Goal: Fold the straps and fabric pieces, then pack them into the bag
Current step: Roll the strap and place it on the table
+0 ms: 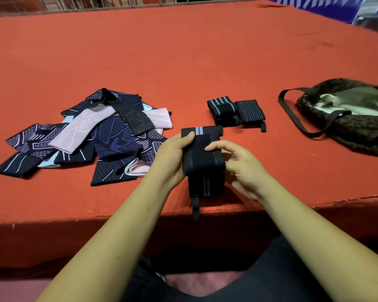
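A black elastic strap with grey stripes (202, 162) is held folded over the table's near edge. My left hand (172, 158) grips its left side, thumb on top. My right hand (240, 166) pinches its right side, forefinger laid across the top fold. A thin loop of the strap hangs below the edge. Two folded black striped straps (236, 112) lie side by side further back. The dark patterned bag (354, 127) lies open at the right, pale lining showing, its black handles spread toward the left.
A loose pile of dark patterned and pink fabric pieces (92, 136) with one unfolded black strap (131, 114) on top lies at the left. The red cloth table (183, 51) stretches far back to a railing.
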Tool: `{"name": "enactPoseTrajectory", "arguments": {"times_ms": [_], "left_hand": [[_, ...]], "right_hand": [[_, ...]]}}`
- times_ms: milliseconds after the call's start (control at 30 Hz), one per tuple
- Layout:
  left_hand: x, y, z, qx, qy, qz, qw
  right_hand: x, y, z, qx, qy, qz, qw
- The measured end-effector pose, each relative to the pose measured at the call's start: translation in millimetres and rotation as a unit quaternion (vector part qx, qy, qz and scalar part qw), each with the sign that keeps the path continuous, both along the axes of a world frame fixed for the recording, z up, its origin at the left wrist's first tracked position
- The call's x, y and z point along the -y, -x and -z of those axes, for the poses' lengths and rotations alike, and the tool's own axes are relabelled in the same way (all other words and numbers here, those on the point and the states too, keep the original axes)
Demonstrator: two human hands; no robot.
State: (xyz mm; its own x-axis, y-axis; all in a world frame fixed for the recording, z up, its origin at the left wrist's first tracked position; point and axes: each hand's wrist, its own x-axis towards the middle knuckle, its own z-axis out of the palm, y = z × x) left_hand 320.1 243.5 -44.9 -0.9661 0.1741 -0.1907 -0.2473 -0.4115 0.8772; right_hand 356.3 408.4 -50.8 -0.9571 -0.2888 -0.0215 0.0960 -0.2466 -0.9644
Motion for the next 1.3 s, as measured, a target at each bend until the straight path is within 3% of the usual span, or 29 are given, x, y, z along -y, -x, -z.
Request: {"name": "enactPoseTrajectory", "arguments": {"times_ms": [167,233,400,633,800,933,1033,1233,1300], "left_hand": [[-8.5,2.3,5.7,-0.075,0.103,-0.038,0.991],[-13.2,-0.7,6.2,-0.079,0.114,-0.034,0.990],[-14.5,-2.3,9.0,-0.087,0.142,-0.044,0.985],[-20.8,-21.4,20.7,0.003,0.068,0.147,0.987],[-21.4,-18.8,25.1,-0.003,0.053,0.102,0.993],[-22.0,-17.4,30.1,-0.002,0.054,0.092,0.994],[-23.1,-16.3,31.7,-0.009,0.059,0.076,0.995],[-20.5,-17.2,34.8,0.037,0.052,0.046,0.997],[-19.6,-20.0,35.4,0.063,0.051,0.079,0.994]], "right_hand": [[8.0,4.9,-4.5,0.081,0.094,0.074,0.990],[15.7,6.6,-6.0,0.070,0.053,0.123,0.989],[19.3,10.3,-1.2,0.026,0.007,0.104,0.994],[5.6,26.3,-4.9,-0.008,0.054,0.185,0.981],[0.4,25.5,4.4,0.018,-0.015,0.182,0.983],[-6.8,28.3,13.5,-0.026,-0.164,0.262,0.951],[-5.1,26.7,16.2,-0.029,-0.187,0.239,0.952],[-4.0,24.2,21.0,-0.005,-0.054,0.168,0.984],[-3.3,24.0,18.9,0.000,-0.012,0.172,0.985]]}}
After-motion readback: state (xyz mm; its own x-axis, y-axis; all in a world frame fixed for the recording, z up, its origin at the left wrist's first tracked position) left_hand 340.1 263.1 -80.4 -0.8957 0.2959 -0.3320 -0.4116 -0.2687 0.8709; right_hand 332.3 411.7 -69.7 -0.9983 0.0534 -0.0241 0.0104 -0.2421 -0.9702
